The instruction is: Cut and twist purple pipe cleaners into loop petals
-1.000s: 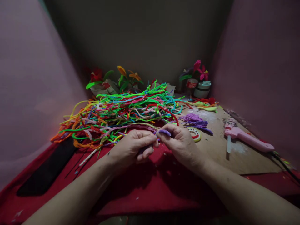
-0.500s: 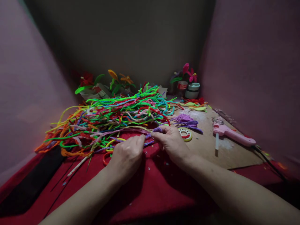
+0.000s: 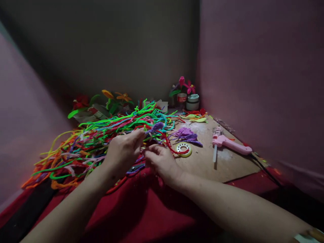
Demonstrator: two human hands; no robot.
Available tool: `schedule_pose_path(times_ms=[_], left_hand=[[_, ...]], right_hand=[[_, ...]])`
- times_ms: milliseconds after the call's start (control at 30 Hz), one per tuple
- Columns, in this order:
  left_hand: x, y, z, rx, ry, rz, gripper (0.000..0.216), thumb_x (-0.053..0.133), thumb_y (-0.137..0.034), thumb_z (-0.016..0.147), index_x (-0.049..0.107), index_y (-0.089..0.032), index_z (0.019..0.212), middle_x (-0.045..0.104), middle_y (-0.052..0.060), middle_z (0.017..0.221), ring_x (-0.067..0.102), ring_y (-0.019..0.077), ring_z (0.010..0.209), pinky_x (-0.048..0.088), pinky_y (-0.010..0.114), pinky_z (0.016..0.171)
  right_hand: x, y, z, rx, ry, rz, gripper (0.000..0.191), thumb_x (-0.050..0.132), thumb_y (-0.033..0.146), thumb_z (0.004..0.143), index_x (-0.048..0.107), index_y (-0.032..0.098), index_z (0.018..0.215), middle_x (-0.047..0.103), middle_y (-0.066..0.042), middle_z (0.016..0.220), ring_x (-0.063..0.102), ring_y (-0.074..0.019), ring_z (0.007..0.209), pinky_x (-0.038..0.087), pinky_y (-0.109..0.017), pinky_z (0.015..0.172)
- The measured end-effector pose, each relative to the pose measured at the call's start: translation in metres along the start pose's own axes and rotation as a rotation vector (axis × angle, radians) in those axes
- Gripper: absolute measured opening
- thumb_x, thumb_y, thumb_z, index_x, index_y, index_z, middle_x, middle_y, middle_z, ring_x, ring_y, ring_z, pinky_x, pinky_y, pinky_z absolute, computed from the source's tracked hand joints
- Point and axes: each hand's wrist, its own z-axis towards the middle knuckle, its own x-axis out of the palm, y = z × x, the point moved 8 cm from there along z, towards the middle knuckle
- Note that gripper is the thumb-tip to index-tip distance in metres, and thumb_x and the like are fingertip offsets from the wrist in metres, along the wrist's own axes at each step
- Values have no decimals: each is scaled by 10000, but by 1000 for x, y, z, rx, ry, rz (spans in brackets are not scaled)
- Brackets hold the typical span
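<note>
Fingertips (image 3: pixel 140 133) of the left hand (image 3: pixel 124 148) pinch one end of a purple, petal-shaped fuzzy piece (image 3: pixel 157 127) in front of the multicoloured heap of fuzzy stems (image 3: pixel 121 124), apparently leaving its broad tip free, while the right hand (image 3: pixel 163 163) curls narrowly just below, any hold indiscernible.
</note>
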Motion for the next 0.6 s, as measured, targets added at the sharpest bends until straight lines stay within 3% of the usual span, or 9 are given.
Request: schedule_pose_path(times_ms=[133, 233, 300, 367, 467, 600], left_hand=[[27, -40, 44, 85, 143, -108, 279, 385, -286, 829, 622, -177, 733, 638, 32, 667, 555, 126, 590, 347, 207, 537], [53, -66, 68, 152, 230, -139, 290, 396, -282, 821, 636, -170, 701, 644, 48, 686, 563, 142, 604, 360, 222, 546], [63, -74, 78, 166, 244, -171, 255, 427, -279, 808, 652, -163, 777, 654, 62, 754, 580, 153, 663, 390, 227, 591], [58, -74, 82, 171, 182, -228, 240, 453, -276, 797, 647, -152, 866, 652, 74, 836, 586, 157, 731, 412, 232, 648], [31, -57, 74, 120, 44, -341, 247, 449, -290, 803, 649, -151, 847, 649, 59, 834, 582, 152, 745, 424, 240, 693], [11, -21, 43, 4, 115, -451, 267, 474, -344, 794, 648, -152, 858, 657, 31, 784, 577, 137, 712, 427, 204, 657]], right_hand=[[18, 2, -6, -178, 139, -451, 132, 489, 182, 730, 583, 144, 645, 566, 1, 589, 473, -109, 560, 345, -213, 514], [32, 1, -14, -263, 272, -720, 140, 487, 185, 733, 625, 165, 727, 636, -29, 696, 531, -145, 636, 357, -228, 549], [36, 2, -19, -303, 331, -820, 163, 473, 191, 745, 632, 181, 781, 657, -35, 753, 552, -150, 664, 360, -227, 559], [36, 4, -20, -321, 347, -902, 173, 461, 198, 750, 627, 191, 797, 664, -33, 769, 563, -149, 664, 356, -227, 554], [37, 7, -21, -346, 361, -1019, 169, 449, 227, 756, 614, 199, 779, 664, -23, 729, 559, -148, 618, 332, -235, 515], [46, 13, -29, -474, 393, -1072, 171, 445, 240, 759, 605, 188, 732, 663, -38, 726, 569, -158, 641, 321, -245, 512]])
